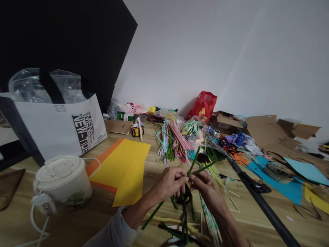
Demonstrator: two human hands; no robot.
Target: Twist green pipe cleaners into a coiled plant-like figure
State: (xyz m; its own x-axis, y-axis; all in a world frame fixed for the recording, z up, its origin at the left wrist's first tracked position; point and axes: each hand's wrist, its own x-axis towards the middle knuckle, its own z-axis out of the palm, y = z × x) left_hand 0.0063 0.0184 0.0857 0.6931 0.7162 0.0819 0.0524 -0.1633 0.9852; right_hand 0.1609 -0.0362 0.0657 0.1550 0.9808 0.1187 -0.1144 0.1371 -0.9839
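Your left hand [170, 182] and right hand [205, 183] meet low in the view, at about 6 o'clock from the middle of the wooden table [159, 164]. Both are closed in a pinch on the same bundle of dark green pipe cleaners [185, 199]: your left thumb and fingertips [183, 178] press together on the stems where they cross, and your right fingers close on them from the 3 o'clock side, the two hands nearly touching. Two green ends stick up and out from the pinch toward 1 o'clock. Below your hands the stems coil into a dark loop, and further strands trail down toward 6 and 7 o'clock onto the table.

More loose green and pale stems [209, 216] lie flat on the table just beside your right wrist, at 5 o'clock from the pinch. At 12 o'clock from your hands sits a heap of pink, green and white pipe cleaners [174, 140]. At 9 to 10 o'clock lies a folded yellow sheet [125, 164] over an orange one. Further out at 9 o'clock stands a lidded paper cup [63, 180], with a white tote bag [56, 127] behind it. At 3 o'clock a black bar [259, 199] runs slantwise across the table, with blue paper [285, 188] beyond it.
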